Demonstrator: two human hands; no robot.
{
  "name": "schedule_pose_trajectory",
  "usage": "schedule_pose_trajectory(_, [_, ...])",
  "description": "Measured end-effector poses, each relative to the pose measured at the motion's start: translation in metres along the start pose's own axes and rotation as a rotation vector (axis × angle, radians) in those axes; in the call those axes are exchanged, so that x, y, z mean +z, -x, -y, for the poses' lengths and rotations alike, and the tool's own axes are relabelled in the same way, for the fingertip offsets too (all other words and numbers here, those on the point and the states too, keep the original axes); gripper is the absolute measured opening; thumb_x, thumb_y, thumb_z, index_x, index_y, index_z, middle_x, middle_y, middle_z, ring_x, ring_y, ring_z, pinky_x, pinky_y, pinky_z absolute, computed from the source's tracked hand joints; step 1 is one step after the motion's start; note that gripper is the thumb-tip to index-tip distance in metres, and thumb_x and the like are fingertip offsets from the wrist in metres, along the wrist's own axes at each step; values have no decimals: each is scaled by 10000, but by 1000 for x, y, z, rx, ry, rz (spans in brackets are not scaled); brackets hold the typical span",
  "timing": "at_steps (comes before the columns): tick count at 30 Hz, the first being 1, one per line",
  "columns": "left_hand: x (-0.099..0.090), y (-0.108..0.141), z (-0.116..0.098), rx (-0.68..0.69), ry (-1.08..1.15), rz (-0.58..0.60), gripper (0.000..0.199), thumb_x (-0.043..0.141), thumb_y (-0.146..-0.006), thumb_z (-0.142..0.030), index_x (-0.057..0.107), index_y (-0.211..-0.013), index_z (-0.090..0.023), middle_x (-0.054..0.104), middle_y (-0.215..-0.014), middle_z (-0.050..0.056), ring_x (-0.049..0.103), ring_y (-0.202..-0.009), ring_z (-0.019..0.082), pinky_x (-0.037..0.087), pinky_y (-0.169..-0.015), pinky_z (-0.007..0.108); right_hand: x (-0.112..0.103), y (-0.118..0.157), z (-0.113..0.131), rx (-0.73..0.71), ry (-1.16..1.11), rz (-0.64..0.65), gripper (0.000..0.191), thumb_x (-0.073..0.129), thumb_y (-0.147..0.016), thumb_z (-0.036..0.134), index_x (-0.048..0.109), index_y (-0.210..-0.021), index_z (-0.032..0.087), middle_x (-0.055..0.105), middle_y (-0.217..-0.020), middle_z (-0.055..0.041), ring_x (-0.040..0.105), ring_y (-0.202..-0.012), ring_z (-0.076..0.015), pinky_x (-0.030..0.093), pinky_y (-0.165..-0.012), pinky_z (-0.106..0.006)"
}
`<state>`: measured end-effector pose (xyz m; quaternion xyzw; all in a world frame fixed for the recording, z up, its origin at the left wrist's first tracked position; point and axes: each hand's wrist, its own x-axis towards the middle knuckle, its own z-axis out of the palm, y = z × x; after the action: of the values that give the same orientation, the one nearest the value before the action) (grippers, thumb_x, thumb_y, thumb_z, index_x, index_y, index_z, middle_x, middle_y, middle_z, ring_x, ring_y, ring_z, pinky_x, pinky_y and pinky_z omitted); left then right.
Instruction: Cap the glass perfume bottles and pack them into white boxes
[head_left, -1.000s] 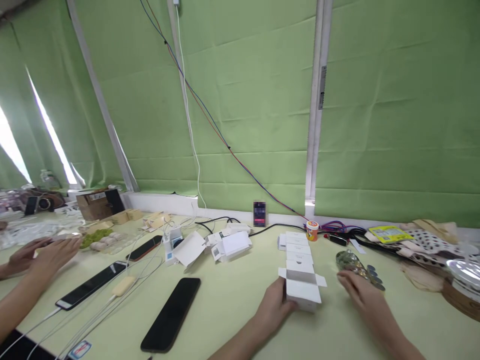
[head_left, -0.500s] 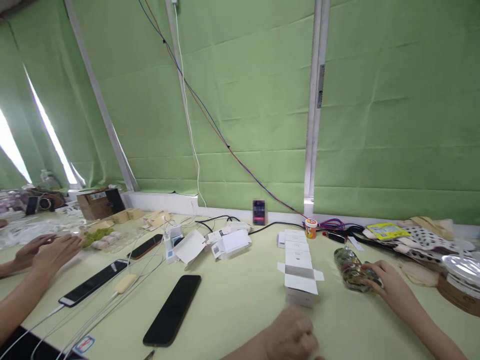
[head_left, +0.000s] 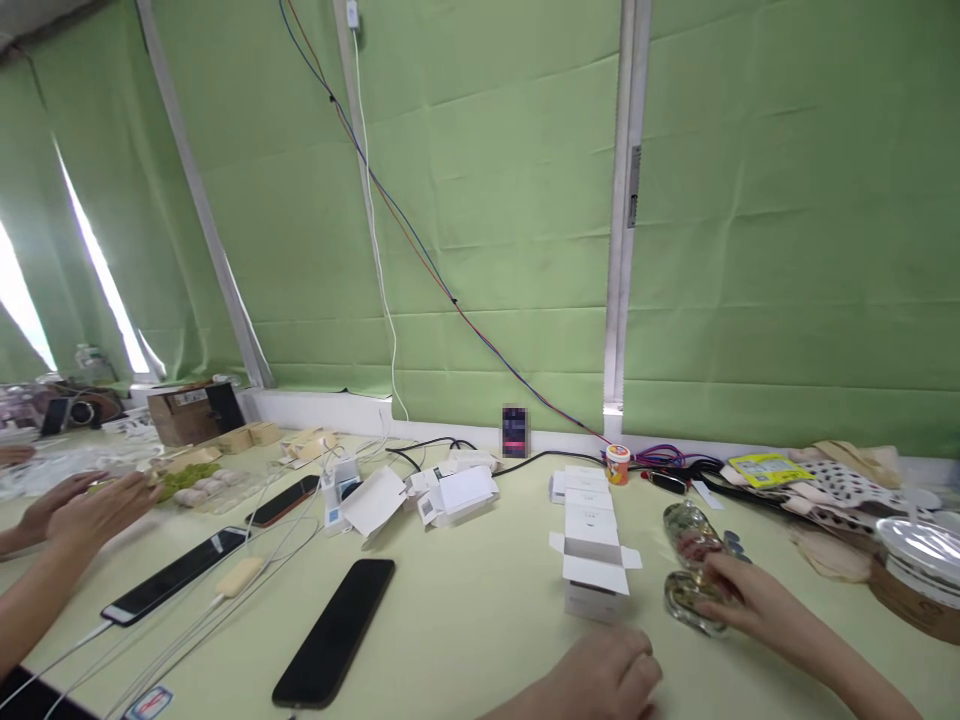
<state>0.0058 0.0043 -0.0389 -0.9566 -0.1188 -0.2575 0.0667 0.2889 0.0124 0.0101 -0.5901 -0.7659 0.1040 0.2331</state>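
Note:
My right hand [head_left: 739, 595] reaches in from the right, with thumb and fingers pinching a small clear plastic packet [head_left: 690, 603] with greenish-brown contents. Behind it lies a similar shiny packet [head_left: 688, 528], and small dark round pieces [head_left: 733, 543] sit by my fingers. My left hand [head_left: 611, 675] is low in the frame with its fingers curled together. What it holds, if anything, is hidden. Just beyond my left hand stands a white carton [head_left: 595, 595] with its flaps open; more white cartons [head_left: 587, 500] are lined up behind it.
A black phone [head_left: 335, 630] lies left of my left hand. Charging phones [head_left: 176, 575] and cables are farther left, near another person's hands [head_left: 97, 510]. Opened white boxes [head_left: 457, 492], an orange tub [head_left: 617, 465], a yellow pouch [head_left: 769, 468] and a lidded round container [head_left: 919, 570] stand about.
My right hand has moved slightly left and nearer, drawing one packet apart from the one behind. The dark round pieces now show beside it. My left hand has shifted a little to the right.

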Motion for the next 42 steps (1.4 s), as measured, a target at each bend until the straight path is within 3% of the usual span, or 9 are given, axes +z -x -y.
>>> schedule_pose_trajectory(5, [3, -14, -8, -295, 242, 115, 922, 616, -762, -293, 34, -1447, -86, 320, -1465, 280, 355, -1350, 386, 401, -1056, 485, 9, 10, 42, -76, -97, 135, 185, 654, -717, 246, 475, -686, 210, 538, -672, 31, 479, -638, -157, 323, -573, -231])
schedule_pose_trajectory(12, [9, -36, -15, -555, 523, 140, 495, 607, -791, -176, 469, -1264, -128, 597, -1182, 174, 585, -1079, 300, 479, -938, 397, 15, 21, 32, -79, -386, 173, 181, 700, -697, 359, 598, -739, 216, 547, -614, 37, 479, -599, -159, 333, -532, -229])
schedule_pose_trajectory(13, [8, -36, -14, -565, 553, 115, 468, 628, -783, -177, 496, -1231, -141, 609, -1156, 157, 592, -1056, 288, 480, -926, 379, 11, 21, 23, -73, -423, 131, 195, 655, -734, 405, 624, -784, 219, 570, -611, 24, 510, -604, -174, 367, -551, -241])
schedule_pose_trajectory(16, [1, -32, -10, -570, 621, 67, 456, 689, -757, -203, 534, -1184, -166, 635, -1107, 119, 608, -997, 258, 480, -888, 328, 4, 21, -12, 90, -397, -252, 322, 461, -859, 509, 625, -884, 233, 686, -817, -50, 610, -768, -234, 445, -678, -294])
schedule_pose_trajectory(19, [-10, -25, -5, -553, 646, 89, 451, 727, -739, -258, 565, -1153, -180, 649, -1083, 102, 619, -949, 246, 484, -839, 302, 7, 24, -46, 352, -257, -535, 397, 469, -795, 601, 577, -876, 228, 676, -778, -61, 621, -687, -248, 463, -629, -329])
schedule_pose_trajectory(23, [-23, -19, 5, -543, 611, 109, 428, 734, -744, -338, 593, -1120, -193, 671, -1037, 80, 630, -899, 231, 484, -787, 285, 22, 23, -70, 366, -182, -462, 470, 506, -736, 626, 555, -940, 205, 579, -690, -8, 564, -526, -200, 464, -533, -322])
schedule_pose_trajectory(30, [-26, -17, 23, -483, 543, 99, 453, 734, -739, -430, 613, -1088, -169, 686, -1002, 88, 638, -891, 230, 482, -788, 280, 28, 19, -78, 352, -166, -415, 433, 515, -715, 599, 632, -833, 199, 640, -883, -95, 607, -622, -224, 497, -646, -379])
schedule_pose_trajectory(36, [-26, -17, 23, -487, 479, 132, 438, 726, -747, -411, 605, -1086, -162, 691, -1000, 94, 642, -885, 229, 486, -777, 278, 26, 23, -42, 323, -569, -342, 390, 613, -696, 583, 613, -810, 210, 703, -866, -87, 669, -789, -261, 517, -701, -331])
schedule_pose_trajectory(42, [-22, -17, 18, -489, 452, 130, 435, 699, -758, -426, 592, -1103, -183, 691, -999, 81, 643, -867, 223, 489, -755, 269, 30, 26, -10, 209, -696, -142, 425, 565, -803, 561, 703, -999, 210, 700, -726, -30, 624, -642, -204, 509, -592, -277])
